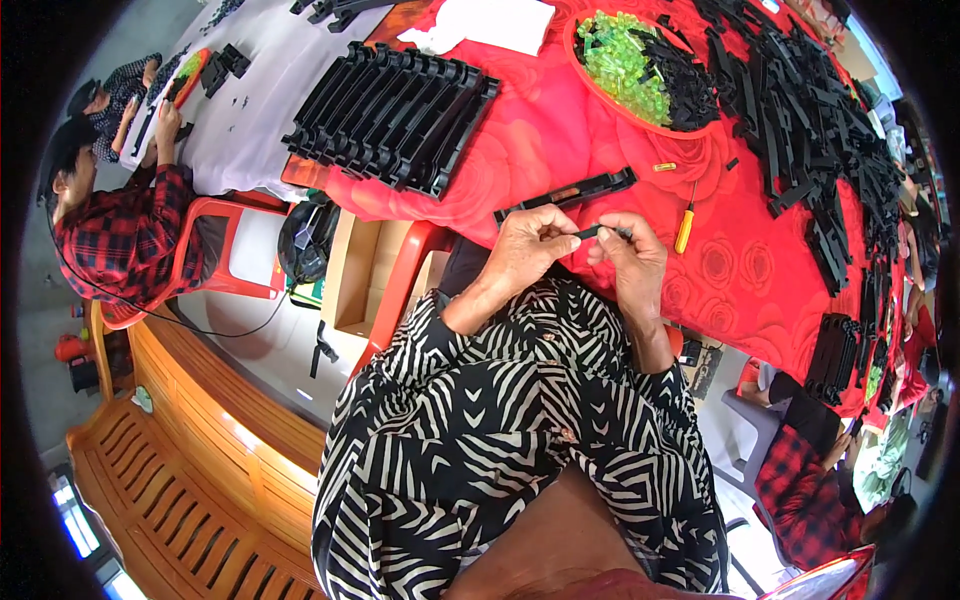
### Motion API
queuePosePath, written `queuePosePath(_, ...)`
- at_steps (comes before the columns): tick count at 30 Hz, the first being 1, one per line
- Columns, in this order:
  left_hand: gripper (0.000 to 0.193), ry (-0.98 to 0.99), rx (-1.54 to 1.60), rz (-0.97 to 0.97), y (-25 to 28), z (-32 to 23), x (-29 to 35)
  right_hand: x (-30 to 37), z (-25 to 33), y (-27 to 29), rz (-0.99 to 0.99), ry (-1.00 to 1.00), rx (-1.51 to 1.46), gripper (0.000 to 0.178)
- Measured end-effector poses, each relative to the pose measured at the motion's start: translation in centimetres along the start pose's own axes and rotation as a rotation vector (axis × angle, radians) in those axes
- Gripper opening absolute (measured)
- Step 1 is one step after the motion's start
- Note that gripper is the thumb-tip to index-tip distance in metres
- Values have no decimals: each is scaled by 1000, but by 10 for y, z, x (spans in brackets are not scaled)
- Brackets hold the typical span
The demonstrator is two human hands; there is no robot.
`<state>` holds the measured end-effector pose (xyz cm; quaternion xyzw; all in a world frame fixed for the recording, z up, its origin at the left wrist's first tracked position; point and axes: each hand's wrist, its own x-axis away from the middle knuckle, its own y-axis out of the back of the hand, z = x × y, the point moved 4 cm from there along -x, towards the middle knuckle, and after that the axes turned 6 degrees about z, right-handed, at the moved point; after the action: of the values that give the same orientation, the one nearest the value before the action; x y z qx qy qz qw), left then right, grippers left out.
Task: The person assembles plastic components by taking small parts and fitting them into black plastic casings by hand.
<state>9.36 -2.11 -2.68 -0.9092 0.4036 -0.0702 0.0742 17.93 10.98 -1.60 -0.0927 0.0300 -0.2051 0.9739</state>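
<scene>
Both my hands meet over the near edge of the red table, each pinching a small dark part (588, 232) between thumb and fingers. My left hand (525, 248) grips its left end, and my right hand (632, 255) grips the other. What kind of part it is, I cannot make out. Just beyond my fingers lies a long black plastic strip (600, 186), slanting up to the right. To the right of my right hand rests a screwdriver (685, 229) with a yellow handle. A small yellow piece (664, 167) lies farther up the cloth.
A stack of black plastic strips (390, 115) sits at the far left of the red tablecloth (740, 270). An orange-rimmed basin (574, 60) holds green and black pieces. Black strips (800, 110) pile up at right. People in checked shirts (125, 230) sit on both sides.
</scene>
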Motion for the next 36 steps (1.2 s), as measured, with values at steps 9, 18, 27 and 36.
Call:
queuePosePath(9,11,-122,-401,-44,2,-17,9,-10,5,-2,155,-219,-20,12)
queuePosePath(18,42,-549,-1016,-192,49,-47,7,-44,25,3,32,114,428,13)
queuePosePath(27,42,-475,-874,-170,47,-9,6,-57,30,-21,18,286,904,20)
queuePosePath(36,33,-475,-906,-186,46,-8,7,-62,23,-23,105,266,1073,25)
